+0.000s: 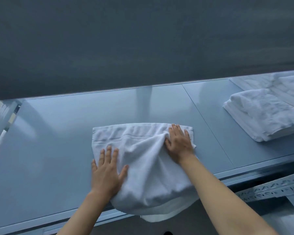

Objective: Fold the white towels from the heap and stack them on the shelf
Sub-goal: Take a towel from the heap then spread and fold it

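Works on a white towel (143,160) spread mid-frame on the pale blue shelf (49,141), with the near end drooping over the front edge. Presses the left hand (107,173), lower centre, onto the towel's left border, with fingers (109,152) straight and spread, gripping nothing; thumb and longer fingers over the cloth, little finger out on bare shelf. Lays the right hand (179,145) flat on the towel's far right corner, fingers likewise straight and open, tips close to the far hem, thumb pushed against a ridge of bunched cloth running toward the middle. Reaches up from the bottom edge with both forearms, the right one crossing the hanging end. Shares the shelf with a stack of folded towels (265,116), well apart at the right of the frame.
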Demonstrator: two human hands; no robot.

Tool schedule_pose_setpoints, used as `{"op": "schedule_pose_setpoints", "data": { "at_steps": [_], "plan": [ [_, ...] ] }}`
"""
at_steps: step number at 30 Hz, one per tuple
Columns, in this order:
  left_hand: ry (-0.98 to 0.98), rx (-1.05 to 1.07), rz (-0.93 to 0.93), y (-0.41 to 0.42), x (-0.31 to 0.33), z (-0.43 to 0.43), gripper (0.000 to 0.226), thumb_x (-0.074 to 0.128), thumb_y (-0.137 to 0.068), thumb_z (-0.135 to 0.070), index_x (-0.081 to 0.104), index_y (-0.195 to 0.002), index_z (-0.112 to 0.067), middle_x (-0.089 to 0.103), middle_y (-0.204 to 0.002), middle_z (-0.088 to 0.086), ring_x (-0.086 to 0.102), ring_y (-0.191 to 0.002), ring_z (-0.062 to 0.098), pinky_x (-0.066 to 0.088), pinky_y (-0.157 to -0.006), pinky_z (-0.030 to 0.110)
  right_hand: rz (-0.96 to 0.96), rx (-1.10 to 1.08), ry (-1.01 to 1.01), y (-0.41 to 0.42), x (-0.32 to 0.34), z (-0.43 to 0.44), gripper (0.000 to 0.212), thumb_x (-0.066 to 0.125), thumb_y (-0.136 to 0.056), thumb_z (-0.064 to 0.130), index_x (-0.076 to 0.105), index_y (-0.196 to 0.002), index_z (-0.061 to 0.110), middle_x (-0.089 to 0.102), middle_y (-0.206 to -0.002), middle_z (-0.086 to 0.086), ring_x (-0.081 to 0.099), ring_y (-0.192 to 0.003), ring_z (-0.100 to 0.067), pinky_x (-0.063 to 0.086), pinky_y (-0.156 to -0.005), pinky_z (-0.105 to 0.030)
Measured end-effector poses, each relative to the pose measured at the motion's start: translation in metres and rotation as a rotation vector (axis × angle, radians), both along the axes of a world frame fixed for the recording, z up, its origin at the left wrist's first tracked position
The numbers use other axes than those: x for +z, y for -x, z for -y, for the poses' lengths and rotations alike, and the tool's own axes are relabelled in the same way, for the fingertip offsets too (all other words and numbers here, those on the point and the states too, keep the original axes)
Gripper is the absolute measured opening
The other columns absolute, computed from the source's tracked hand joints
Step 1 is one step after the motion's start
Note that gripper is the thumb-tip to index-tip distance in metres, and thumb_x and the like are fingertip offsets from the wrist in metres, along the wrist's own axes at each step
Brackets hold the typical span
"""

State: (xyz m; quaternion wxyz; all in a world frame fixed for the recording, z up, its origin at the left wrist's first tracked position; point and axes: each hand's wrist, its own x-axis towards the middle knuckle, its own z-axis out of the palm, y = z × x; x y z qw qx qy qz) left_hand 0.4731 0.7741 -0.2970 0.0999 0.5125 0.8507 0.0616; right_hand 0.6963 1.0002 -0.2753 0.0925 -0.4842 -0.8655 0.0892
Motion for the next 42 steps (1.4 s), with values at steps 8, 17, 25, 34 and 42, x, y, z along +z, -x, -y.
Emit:
{"op": "schedule_pose_setpoints", "data": {
  "at_steps": [8,17,25,34,42],
  "plan": [
    [-0.314,-0.245,0.019,-0.031,0.015,-0.022,0.074,0.05,-0.088,-0.014,0.029,-0.159,-0.018,0.027,-0.168,0.005,0.021,-0.156,0.027,0.025,-0.122,0.06,-0.221,0.159,-0.589,-0.008,-0.018,0.036,0.019,0.068,-0.089,0.006,0.071,-0.106,0.015,0.063,-0.108,-0.009,0.062,-0.094,-0.032,0.044,-0.088,-0.048],
    [0.048,-0.551,0.074,-0.062,0.019,-0.123,0.087,-0.007,-0.085,-0.076,0.012,-0.162,-0.04,0.002,-0.172,-0.01,-0.003,-0.159,0.019,-0.001,-0.125,0.056,-0.194,0.076,-0.402,-0.031,-0.028,0.057,0.018,0.059,-0.095,0.013,0.07,-0.109,0.013,0.066,-0.101,-0.007,0.062,-0.088,-0.032,0.047,-0.076,-0.044],
    [0.07,-0.374,0.094,-0.044,0.015,-0.156,0.087,-0.004,-0.085,-0.082,0.007,-0.162,-0.044,-0.004,-0.172,-0.012,-0.007,-0.159,0.019,0.0,-0.125,0.057,-0.041,0.073,-0.059,-0.081,-0.03,0.093,0.055,0.035,-0.103,0.037,0.039,-0.157,0.025,0.023,-0.169,0.002,0.01,-0.158,-0.019,0.012,-0.126,-0.049],
    [0.023,-0.38,0.042,-0.06,0.005,-0.148,0.081,-0.001,-0.088,-0.074,0.001,-0.162,-0.042,-0.007,-0.172,-0.009,-0.011,-0.158,0.02,-0.007,-0.125,0.055,-0.084,-0.047,-0.005,-0.093,-0.018,0.137,0.065,0.041,-0.091,0.027,0.04,-0.155,0.022,0.024,-0.169,0.001,0.011,-0.158,-0.02,0.016,-0.125,-0.053],
    [-0.08,-0.573,0.073,-0.075,0.006,-0.124,0.068,0.01,-0.098,-0.062,0.015,-0.162,-0.039,0.009,-0.171,-0.01,0.0,-0.159,0.017,-0.001,-0.128,0.051,-0.022,-0.174,0.142,-0.06,-0.02,0.056,0.09,0.007,-0.087,0.061,0.016,-0.164,0.017,0.007,-0.172,-0.006,0.002,-0.159,-0.022,0.0,-0.126,-0.043]
  ]
}}
